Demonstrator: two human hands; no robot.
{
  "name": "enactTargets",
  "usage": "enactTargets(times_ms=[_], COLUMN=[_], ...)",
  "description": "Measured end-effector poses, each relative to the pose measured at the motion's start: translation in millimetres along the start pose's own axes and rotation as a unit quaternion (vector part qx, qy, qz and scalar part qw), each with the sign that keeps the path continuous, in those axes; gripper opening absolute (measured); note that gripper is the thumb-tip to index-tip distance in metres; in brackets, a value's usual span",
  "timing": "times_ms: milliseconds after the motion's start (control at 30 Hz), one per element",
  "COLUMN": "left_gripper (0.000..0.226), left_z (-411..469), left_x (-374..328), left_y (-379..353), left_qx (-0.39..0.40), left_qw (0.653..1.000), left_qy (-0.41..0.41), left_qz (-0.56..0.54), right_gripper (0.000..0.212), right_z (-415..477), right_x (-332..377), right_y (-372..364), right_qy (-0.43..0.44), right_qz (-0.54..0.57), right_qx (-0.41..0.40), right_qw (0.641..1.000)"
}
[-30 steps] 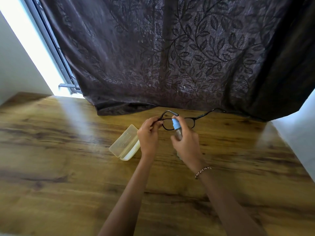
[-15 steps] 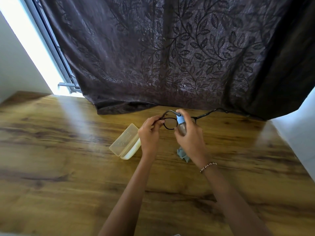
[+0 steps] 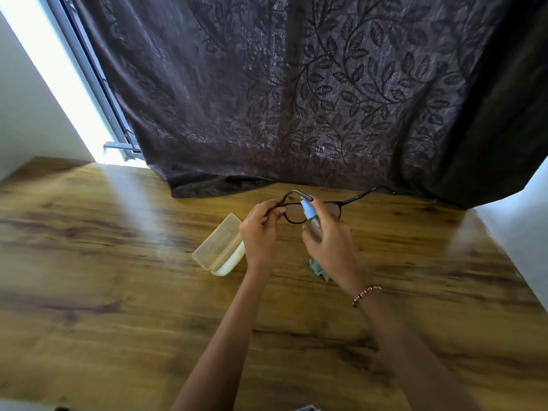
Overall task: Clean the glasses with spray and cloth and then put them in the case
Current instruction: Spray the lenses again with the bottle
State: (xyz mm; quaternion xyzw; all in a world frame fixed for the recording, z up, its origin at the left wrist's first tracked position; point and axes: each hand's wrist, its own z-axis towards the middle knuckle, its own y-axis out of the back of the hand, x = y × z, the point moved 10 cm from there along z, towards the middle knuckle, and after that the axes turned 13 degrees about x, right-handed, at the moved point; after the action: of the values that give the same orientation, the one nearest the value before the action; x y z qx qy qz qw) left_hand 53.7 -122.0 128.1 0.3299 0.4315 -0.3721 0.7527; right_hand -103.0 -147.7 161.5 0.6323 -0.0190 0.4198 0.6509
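I judge I'm in the spraying step, early in the job. My left hand (image 3: 261,232) pinches the glasses (image 3: 292,213) at one end of the frame, fingers curled round the corner by the hinge, and holds them just above the bench (image 3: 118,292), lenses facing me and one arm reaching out past my right hand. My right hand (image 3: 332,247) is wrapped round the spray bottle (image 3: 310,216), its blue top just in front of the lens nearest my left hand; a finger seems to sit over the top, but I cannot tell whether it is pressing. Whether the lenses are wet yet I cannot make out.

Left to do, as I read it: wipe and pack. The cloth (image 3: 320,269) lies on the bench under my right wrist, mostly hidden and untouched. The case (image 3: 219,244) lies open just outside my left hand, and I see nothing in it.
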Motion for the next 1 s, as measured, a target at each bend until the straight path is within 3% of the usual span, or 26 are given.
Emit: enactTargets(times_ms=[267, 467, 700, 1000], left_gripper=[0.014, 0.015, 0.015, 0.014], left_z=[-1.7, -1.2, -1.1, -0.9], left_x=[-5.2, -8.0, -6.3, -7.1], left_y=[-1.5, -0.7, 0.8, 1.0], left_qx=[0.006, 0.005, 0.005, 0.008], left_qw=[1.0, 1.0, 1.0, 1.0], left_qy=[-0.012, -0.02, -0.019, -0.023], left_qz=[0.01, 0.017, 0.012, 0.007], right_gripper=[0.059, 0.065, 0.062, 0.051], right_z=[0.8, -3.9, 1.3, -8.7], right_x=[-6.2, -8.3, -1.9, 6.7], right_y=[-6.0, -2.6, -3.2, 11.2], right_qy=[-0.014, -0.036, -0.004, 0.019], right_qz=[0.024, 0.059, 0.067, 0.035], right_qx=[0.019, -0.024, -0.004, -0.083], right_qw=[0.999, 0.997, 0.998, 0.996])
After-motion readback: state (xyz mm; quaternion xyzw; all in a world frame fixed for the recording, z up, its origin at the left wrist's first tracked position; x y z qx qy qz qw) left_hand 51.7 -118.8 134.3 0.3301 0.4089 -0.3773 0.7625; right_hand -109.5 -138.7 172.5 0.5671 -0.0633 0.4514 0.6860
